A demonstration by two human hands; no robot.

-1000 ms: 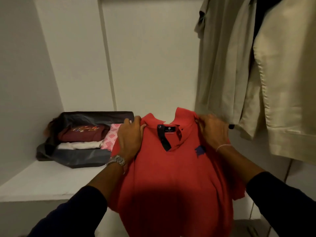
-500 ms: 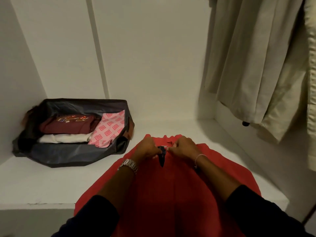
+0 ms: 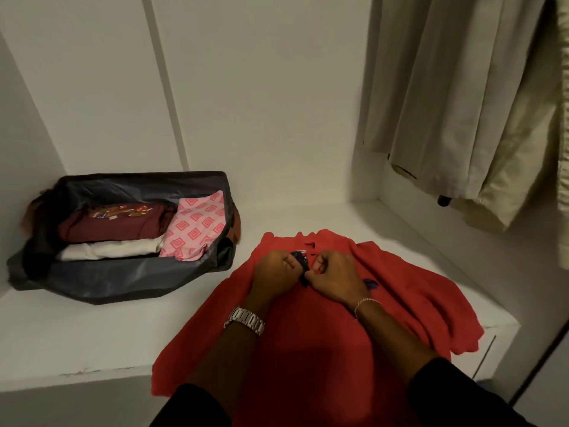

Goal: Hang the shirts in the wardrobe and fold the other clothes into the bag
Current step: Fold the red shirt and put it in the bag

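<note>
Left hand [image 3: 278,272] and right hand [image 3: 331,277] pinch the polo's [image 3: 400,291] placket on the shelf [image 3: 77,340]; bag [image 3: 123,282] part-filled, folding not begun

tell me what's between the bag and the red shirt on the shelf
Only bare white shelf separates the bag from the red shirt, per the head view.

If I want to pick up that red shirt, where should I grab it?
Probably by the two shoulders, beside the collar, reaching down from above. The red shirt lies spread flat on the shelf with its collar at the far end and its hem hanging over the front edge, so lifting there should let it hang straight. Both hands are busy at the collar.
</note>
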